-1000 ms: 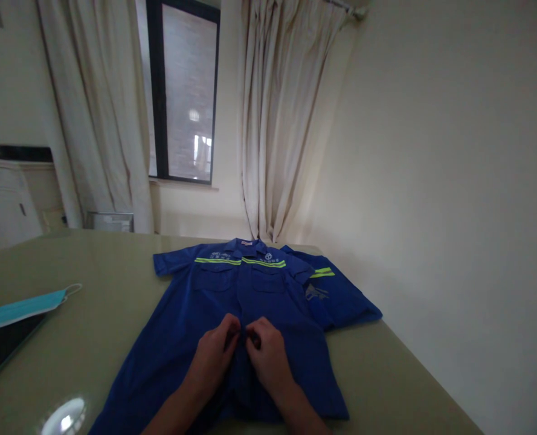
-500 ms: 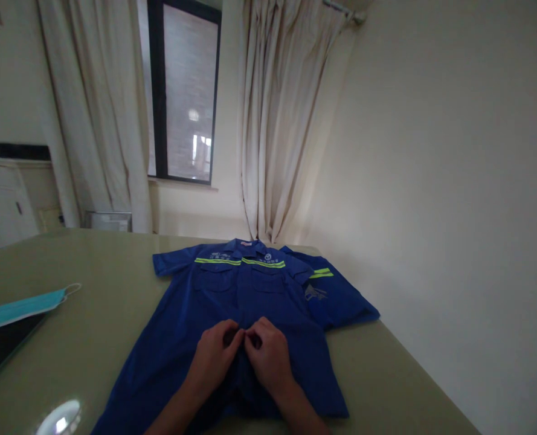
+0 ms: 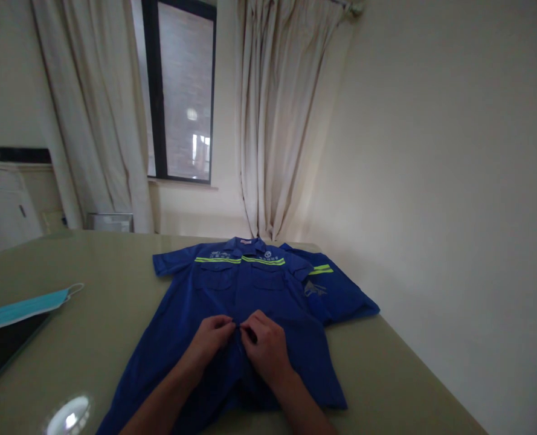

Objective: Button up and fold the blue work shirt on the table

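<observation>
A blue short-sleeved work shirt point(image 3: 218, 279) lies spread front side up on the table, its collar at the far end. Yellow-green stripes and pale print cross its chest. My left hand point(image 3: 212, 338) pinches the cloth at the shirt's front opening, below the chest pockets. Close beside it, my right hand point(image 3: 264, 344) pinches the other side of that opening, thumb and forefinger pressed together. The fingertips of both hands nearly meet, and any button between them is too small to make out. Under the shirt's right sleeve lies a folded blue garment point(image 3: 340, 296) with a matching stripe.
On the left of the greenish table point(image 3: 109, 302), a light-blue face mask point(image 3: 28, 308) rests on a dark flat object point(image 3: 9, 347). A wall point(image 3: 453, 241) borders the table on the right. Curtains point(image 3: 277, 121) and a window point(image 3: 186, 90) stand behind.
Both hands have shifted slightly up the shirt. My left hand has flattened and drawn a little left of the right one. The shirt's lower front has lifted and creased a little.
</observation>
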`<act>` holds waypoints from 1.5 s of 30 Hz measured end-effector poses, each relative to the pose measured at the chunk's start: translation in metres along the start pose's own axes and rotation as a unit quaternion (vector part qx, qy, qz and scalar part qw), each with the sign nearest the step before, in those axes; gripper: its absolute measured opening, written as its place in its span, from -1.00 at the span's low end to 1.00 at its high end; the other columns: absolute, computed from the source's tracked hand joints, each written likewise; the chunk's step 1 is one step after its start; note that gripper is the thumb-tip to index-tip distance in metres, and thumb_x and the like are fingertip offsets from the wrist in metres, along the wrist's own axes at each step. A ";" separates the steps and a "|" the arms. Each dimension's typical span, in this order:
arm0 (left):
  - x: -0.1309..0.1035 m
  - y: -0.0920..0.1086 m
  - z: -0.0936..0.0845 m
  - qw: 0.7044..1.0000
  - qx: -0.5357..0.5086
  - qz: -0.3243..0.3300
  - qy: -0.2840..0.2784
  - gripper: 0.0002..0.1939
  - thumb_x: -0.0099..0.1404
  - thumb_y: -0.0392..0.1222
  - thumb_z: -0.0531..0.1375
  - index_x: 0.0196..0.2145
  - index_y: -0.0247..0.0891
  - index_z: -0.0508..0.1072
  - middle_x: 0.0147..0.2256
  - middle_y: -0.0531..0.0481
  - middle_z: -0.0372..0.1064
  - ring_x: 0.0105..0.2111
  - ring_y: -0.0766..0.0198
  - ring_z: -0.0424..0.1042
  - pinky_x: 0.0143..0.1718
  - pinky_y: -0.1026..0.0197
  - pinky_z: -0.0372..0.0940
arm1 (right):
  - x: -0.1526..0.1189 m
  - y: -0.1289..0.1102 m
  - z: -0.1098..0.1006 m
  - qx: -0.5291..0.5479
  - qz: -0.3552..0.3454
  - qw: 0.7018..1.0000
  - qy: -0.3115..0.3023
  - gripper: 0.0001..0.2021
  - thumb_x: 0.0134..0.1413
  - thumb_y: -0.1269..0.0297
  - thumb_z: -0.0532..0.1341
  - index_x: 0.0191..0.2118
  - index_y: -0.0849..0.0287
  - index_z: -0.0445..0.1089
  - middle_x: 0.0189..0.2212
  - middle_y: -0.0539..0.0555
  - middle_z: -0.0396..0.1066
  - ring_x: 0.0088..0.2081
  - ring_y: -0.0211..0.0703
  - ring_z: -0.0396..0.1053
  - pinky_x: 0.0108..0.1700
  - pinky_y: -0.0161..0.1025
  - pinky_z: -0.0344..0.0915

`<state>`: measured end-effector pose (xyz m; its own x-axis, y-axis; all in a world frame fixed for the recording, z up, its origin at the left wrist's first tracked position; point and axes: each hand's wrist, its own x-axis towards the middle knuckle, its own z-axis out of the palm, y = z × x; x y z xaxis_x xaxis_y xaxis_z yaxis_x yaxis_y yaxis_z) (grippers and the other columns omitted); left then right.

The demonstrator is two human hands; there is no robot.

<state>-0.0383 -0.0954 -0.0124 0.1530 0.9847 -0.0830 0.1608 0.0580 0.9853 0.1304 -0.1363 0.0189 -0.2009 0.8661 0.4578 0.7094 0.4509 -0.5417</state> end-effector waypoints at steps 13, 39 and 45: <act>-0.025 0.011 0.010 0.928 0.328 0.174 0.045 -0.71 0.32 -0.28 0.10 -0.03 -0.12 0.46 -0.20 0.01 0.55 -0.18 0.20 0.52 -0.12 0.22 0.29 | 0.011 0.023 0.021 0.257 0.206 0.944 0.001 -0.84 0.03 0.29 0.24 -0.50 0.21 0.47 -0.57 -0.01 0.44 -0.46 -0.20 0.35 -0.39 -0.32 0.15; 0.015 0.030 0.021 0.814 0.553 0.162 0.067 -0.70 0.45 -0.23 0.01 -0.09 -0.17 0.54 -0.03 -0.12 0.47 0.01 0.01 0.41 -0.01 0.00 0.26 | 0.047 0.035 0.028 0.015 0.234 0.971 0.051 -0.70 0.22 0.33 0.09 -0.46 0.12 0.50 -0.43 0.13 0.59 -0.32 -0.07 0.53 -0.34 -0.27 0.13; 0.027 0.015 0.013 0.877 0.455 0.142 0.055 -0.81 0.43 -0.23 0.09 -0.15 -0.19 0.51 -0.12 -0.05 0.46 -0.06 0.17 0.44 -0.02 0.18 0.24 | 0.045 0.046 0.036 0.121 0.167 0.975 0.077 -0.84 0.08 0.36 0.16 -0.37 0.14 0.50 -0.45 0.04 0.55 -0.39 -0.13 0.47 -0.35 -0.31 0.17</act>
<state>-0.0189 -0.0699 -0.0022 0.2257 0.9511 0.2108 0.8512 -0.2977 0.4322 0.1292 -0.0692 -0.0108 0.1322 0.9389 0.3177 0.5336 0.2027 -0.8211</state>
